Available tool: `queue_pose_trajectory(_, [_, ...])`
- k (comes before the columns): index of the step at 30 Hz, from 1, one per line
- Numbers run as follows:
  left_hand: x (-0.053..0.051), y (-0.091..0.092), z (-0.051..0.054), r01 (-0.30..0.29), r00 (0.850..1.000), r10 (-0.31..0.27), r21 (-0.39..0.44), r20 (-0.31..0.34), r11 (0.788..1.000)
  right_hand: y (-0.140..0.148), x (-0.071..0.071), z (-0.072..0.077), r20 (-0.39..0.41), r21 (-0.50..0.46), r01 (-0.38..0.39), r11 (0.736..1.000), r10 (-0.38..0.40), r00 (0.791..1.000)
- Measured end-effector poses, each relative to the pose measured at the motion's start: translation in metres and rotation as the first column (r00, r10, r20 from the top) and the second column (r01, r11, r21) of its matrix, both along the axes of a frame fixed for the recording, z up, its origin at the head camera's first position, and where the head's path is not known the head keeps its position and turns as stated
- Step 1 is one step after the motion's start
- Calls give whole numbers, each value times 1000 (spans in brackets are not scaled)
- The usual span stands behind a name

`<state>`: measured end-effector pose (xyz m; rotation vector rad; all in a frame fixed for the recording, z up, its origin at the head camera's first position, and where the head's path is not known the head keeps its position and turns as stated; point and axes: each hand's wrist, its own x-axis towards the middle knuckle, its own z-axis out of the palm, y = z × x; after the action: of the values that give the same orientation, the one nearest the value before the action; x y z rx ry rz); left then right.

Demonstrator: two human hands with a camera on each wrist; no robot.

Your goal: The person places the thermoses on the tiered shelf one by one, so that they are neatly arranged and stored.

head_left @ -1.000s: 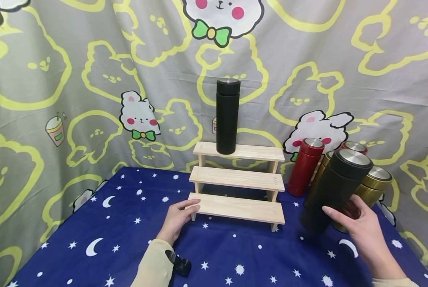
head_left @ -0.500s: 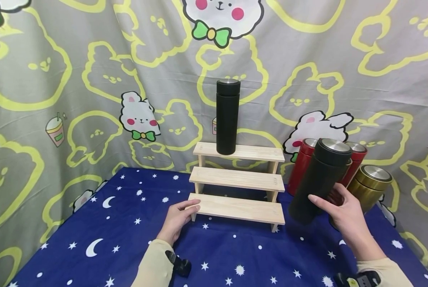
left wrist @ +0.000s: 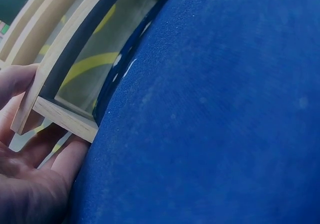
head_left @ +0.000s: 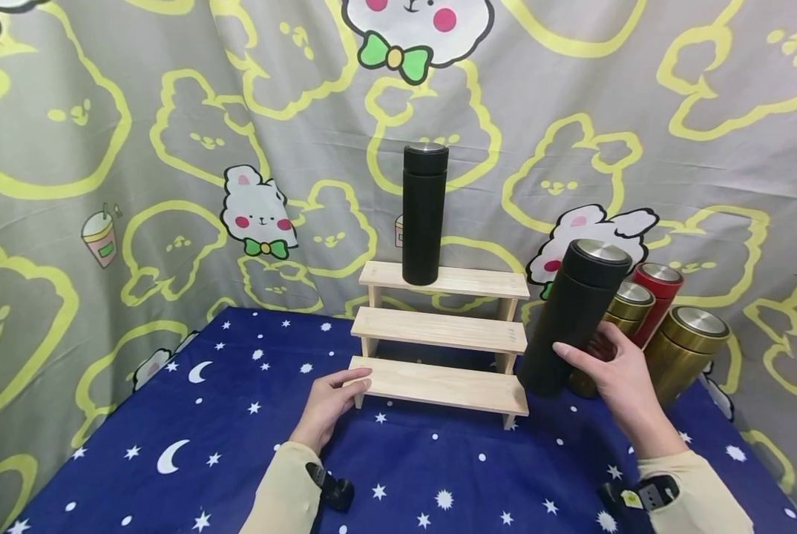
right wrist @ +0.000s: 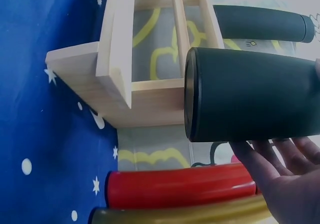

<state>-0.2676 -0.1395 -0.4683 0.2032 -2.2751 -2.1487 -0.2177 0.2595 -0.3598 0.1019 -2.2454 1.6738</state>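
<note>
My right hand (head_left: 622,374) grips a black thermos (head_left: 572,319) around its body, tilted and raised off the cloth, by the right end of a three-step wooden display stand (head_left: 438,331). Its base (right wrist: 191,94) faces the stand in the right wrist view. On the top step a second black thermos (head_left: 424,222) stands upright. My left hand (head_left: 325,411) holds the left end of the lowest step; the left wrist view shows the thumb (left wrist: 17,82) on the board and fingers below, around the leg.
Right of the stand, behind my right hand, are a red thermos (head_left: 660,285) and two gold ones, one tall (head_left: 632,300) and one wide (head_left: 686,352). Another red thermos (right wrist: 180,188) shows in the right wrist view. A patterned curtain (head_left: 292,133) backs the blue star-print cloth (head_left: 238,445).
My right hand has carried the black thermos left and upward from among the gold and red thermoses toward the stand. The left hand keeps its hold on the lowest step.
</note>
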Motion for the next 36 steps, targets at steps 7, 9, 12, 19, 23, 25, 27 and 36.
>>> queue_pose_trajectory(7, [-1,1,0,-1,1000,1,2,-4,1000,-7,-9,9,-15,24,-1,1000,2,1000])
queue_pose_trajectory(9, [-1,1,0,-1,1000,1,3,-6,1000,-9,-13,12,-22,30,0,1000,1,1000])
queue_pose_trajectory(12, [-1,1,0,0,1000,0,10,-2,1000,-11,-17,15,-30,30,0,1000,1,1000])
queue_pose_trajectory(19, [0,-1,-1,1,1000,-1,9,1,1000,-16,-23,22,22,35,1,999,-1,1000])
queue_pose_trajectory(23, [-1,0,0,8,1000,-8,7,-1,1000,-17,-26,27,29,53,1,999,-2,1000])
queue_pose_trajectory(25, [-1,0,0,7,1000,-7,11,-1,1000,-18,-28,29,23,68,6,998,-8,1000])
queue_pose_trajectory(27, [-1,0,0,4,1000,-4,14,0,1000,-19,-30,31,11,73,9,997,-10,1000])
queue_pose_trajectory(36, [-1,0,-1,3,1000,-3,13,-2,1000,-25,-38,40,-23,54,-13,998,14,1000])
